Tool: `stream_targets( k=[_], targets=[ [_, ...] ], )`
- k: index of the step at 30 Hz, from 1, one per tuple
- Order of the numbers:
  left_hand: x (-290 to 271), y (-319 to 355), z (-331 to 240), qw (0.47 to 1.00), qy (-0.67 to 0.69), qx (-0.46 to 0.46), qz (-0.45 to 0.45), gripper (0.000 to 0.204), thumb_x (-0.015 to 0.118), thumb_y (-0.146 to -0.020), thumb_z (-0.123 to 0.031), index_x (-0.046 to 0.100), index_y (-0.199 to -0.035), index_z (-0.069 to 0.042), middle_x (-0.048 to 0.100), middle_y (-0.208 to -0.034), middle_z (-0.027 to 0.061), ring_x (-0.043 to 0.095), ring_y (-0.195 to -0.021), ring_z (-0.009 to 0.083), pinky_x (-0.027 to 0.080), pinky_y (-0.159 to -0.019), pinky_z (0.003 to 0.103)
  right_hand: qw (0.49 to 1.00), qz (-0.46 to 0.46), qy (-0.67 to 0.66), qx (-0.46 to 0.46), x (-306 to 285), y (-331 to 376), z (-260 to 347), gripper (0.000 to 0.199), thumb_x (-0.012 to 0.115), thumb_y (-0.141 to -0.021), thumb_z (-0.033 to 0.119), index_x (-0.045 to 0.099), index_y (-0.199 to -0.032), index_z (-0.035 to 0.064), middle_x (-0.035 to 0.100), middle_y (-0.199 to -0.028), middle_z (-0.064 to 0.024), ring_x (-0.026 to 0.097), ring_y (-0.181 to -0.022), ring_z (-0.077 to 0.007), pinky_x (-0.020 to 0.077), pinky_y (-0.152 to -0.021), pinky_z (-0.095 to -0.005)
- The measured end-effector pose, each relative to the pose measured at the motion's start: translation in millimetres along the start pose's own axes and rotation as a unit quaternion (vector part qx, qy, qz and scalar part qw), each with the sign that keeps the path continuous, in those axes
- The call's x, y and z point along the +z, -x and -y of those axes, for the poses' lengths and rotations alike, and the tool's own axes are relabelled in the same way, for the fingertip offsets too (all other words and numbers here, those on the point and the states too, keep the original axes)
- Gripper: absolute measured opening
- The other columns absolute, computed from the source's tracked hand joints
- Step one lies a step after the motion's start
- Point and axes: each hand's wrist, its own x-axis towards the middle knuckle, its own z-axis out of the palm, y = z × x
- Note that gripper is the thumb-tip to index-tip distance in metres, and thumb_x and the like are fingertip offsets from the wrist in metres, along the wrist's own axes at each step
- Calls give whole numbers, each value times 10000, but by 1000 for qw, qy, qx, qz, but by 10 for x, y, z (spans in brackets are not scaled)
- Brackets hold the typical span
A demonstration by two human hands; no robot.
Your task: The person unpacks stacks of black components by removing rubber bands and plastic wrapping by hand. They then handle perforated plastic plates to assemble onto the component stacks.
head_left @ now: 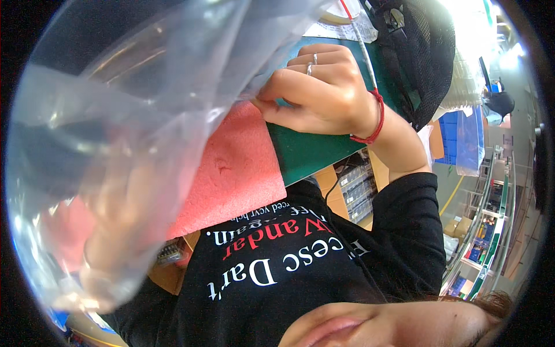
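Near the upper middle, right hand (pixel 326 92) curled inward, thumb and fingers drawn close at the edge of the clear plastic film (pixel 144 69); tips partly covered, so cannot tell whether clamped on film, foam or neither. Well apart from it, left hand (pixel 124 185), blurred behind the film; cannot tell its grip.

Between the two, the pink foam sheet (pixel 237 162): below and left of the right hand, its upper corner just beside that thumb, hence the right hand nearer to the bare part. Long axis not to be told, with the left portion behind the film. In front of the black shirt (pixel 370 260), overlapping the edge of the green table (pixel 312 147).

By count: two hands, one piece of film, one foam sheet for certain, with more pink showing through the film, same sheet or another unclear. Two rings (pixel 310 70), one red bracelet (pixel 380 115). Farther right, one black mesh bag (pixel 433 52).
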Motion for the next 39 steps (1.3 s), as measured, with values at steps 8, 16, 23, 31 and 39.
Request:
stream_targets(
  k=[8, 16, 23, 31, 39],
  targets=[
    [103, -118, -33, 998, 64, 9, -2, 159, 755, -716, -100, 674, -851, -76, 659, -814, 69, 648, -680, 221, 524, -572, 312, 999, 7, 36, 15, 26, 67, -37, 198, 719, -677, 184, 536, -737, 137, 510, -516, -4, 524, -438, -200, 420, -422, -325],
    [9, -92, 25, 999, 38, -1, -3, 183, 755, -709, -47, 683, -876, -35, 648, -795, 106, 649, -682, 240, 529, -586, 328, 999, -35, -11, -22, -5, -50, -5, 186, 749, -592, -1, 590, -631, 87, 456, -477, 49, 459, -401, -121, 348, -420, -250],
    [47, -166, 21, 998, 55, 9, -24, 175, 756, -696, -16, 673, -849, -19, 648, -791, 119, 648, -678, 251, 534, -595, 335, 1000, -28, -6, 13, -35, -1, -10, 194, 700, -640, 102, 509, -658, 131, 506, -514, 1, 508, -427, -188, 412, -416, -304],
    [107, -108, 21, 999, 38, -1, -37, 167, 756, -688, -7, 669, -828, -35, 653, -779, 100, 645, -667, 240, 531, -581, 329, 998, -2, -27, 59, -2, -11, 23, 161, 703, -655, 134, 563, -734, 148, 525, -523, 3, 544, -457, -186, 423, -432, -318],
    [-17, -69, -8, 998, 33, -6, -47, 170, 760, -674, -17, 662, -811, -45, 668, -791, 85, 648, -671, 233, 529, -583, 324, 999, 8, -28, 42, 25, -14, 38, 164, 715, -661, 174, 586, -762, 159, 542, -531, 3, 560, -472, -191, 436, -443, -321]
  ],
)
